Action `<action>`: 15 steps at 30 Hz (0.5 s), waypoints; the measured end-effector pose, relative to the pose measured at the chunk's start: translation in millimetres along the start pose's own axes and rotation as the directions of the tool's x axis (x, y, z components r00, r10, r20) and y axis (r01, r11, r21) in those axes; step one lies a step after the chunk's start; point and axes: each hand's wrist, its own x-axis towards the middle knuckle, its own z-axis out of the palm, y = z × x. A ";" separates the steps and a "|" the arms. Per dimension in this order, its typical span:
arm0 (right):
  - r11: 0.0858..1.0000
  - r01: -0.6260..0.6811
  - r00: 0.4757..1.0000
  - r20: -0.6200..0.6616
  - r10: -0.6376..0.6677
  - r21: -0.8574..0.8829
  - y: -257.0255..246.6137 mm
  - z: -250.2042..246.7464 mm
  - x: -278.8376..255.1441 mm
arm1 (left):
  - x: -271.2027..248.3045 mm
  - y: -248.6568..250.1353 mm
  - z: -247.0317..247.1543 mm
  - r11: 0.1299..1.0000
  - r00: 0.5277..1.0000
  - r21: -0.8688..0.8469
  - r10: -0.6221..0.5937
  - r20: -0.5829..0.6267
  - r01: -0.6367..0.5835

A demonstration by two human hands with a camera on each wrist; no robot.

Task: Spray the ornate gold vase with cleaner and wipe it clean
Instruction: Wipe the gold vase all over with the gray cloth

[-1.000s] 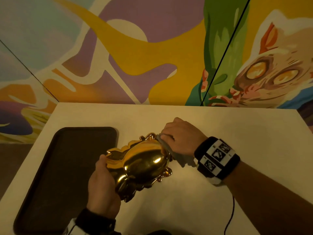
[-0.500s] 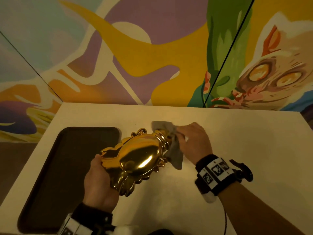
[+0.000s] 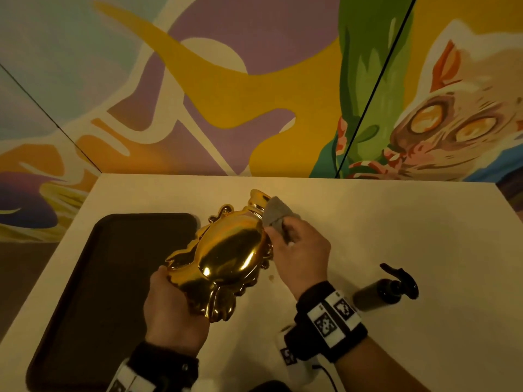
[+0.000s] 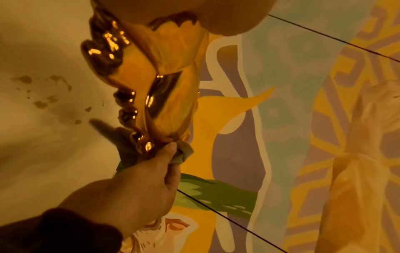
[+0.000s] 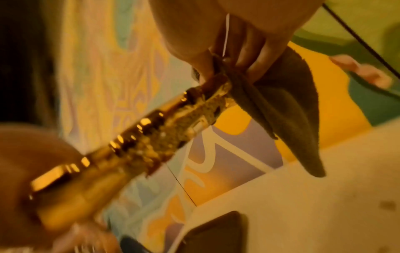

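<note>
The ornate gold vase (image 3: 226,256) (image 4: 160,82) (image 5: 151,137) is held tilted above the white table, its mouth pointing away from me. My left hand (image 3: 172,304) grips its foot from below. My right hand (image 3: 297,250) (image 4: 151,172) (image 5: 229,42) pinches a grey cloth (image 3: 276,212) (image 4: 121,137) (image 5: 279,106) and presses it against the vase's neck and right shoulder. A dark spray bottle (image 3: 385,292) lies on its side on the table, right of my right wrist.
A dark rectangular tray (image 3: 107,278) (image 5: 212,234) sits on the left part of the white table (image 3: 396,236). Small wet spots (image 4: 41,102) mark the tabletop under the vase. A painted mural wall stands directly behind the table's far edge.
The right hand with the cloth slid from the vase's body up to its neck. The vase has tipped so its mouth points farther away. The spray bottle has come into view.
</note>
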 end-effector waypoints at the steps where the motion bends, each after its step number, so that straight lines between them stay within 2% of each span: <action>1: 0.994 -0.083 0.996 -0.011 0.084 0.072 0.5 1.7 -0.5 | 8.7 -4.3 -6.8 0.995 0.998 0.089 0.051 -0.032 -0.048; 3: 0.949 -0.241 0.969 -0.005 0.247 0.202 6.0 7.1 0.4 | 18.0 -6.4 -12.3 0.995 0.997 0.079 -0.061 -0.035 0.064; 5: 0.870 -0.378 0.924 0.068 0.377 0.316 10.5 12.0 2.1 | 22.1 -7.6 -11.6 0.994 0.996 0.072 -0.074 -0.046 0.077; 8: 0.681 -0.518 0.851 0.230 0.472 0.518 8.8 14.6 4.2 | 23.1 -11.0 -11.3 0.995 0.997 0.058 -0.077 -0.025 0.079; 9: 0.653 -0.527 0.845 0.251 0.472 0.544 8.7 14.2 4.1 | 22.3 -11.9 -9.8 0.995 0.995 0.030 -0.093 -0.020 0.093; 10: 0.677 -0.509 0.857 0.240 0.456 0.532 8.2 12.7 3.8 | 21.1 -12.5 -8.8 0.993 0.993 0.002 -0.117 -0.018 0.117; 11: 0.743 -0.454 0.889 0.193 0.416 0.491 8.1 10.1 3.9 | 25.4 -14.1 -10.5 0.989 0.990 -0.031 -0.143 -0.006 0.143; 13: 0.884 -0.289 0.957 0.084 0.278 0.367 6.1 0.4 5.2 | 26.7 -14.5 -11.1 0.981 0.984 -0.077 -0.175 0.035 0.177; 14: 0.932 -0.200 0.979 0.035 0.199 0.303 4.3 -6.0 6.4 | 28.8 -15.6 -11.2 0.984 0.989 -0.097 -0.150 0.020 0.151; 15: 0.972 -0.102 0.994 -0.007 0.106 0.212 4.7 -11.9 8.5 | 30.3 -16.1 -10.8 0.976 0.988 -0.157 -0.142 0.067 0.151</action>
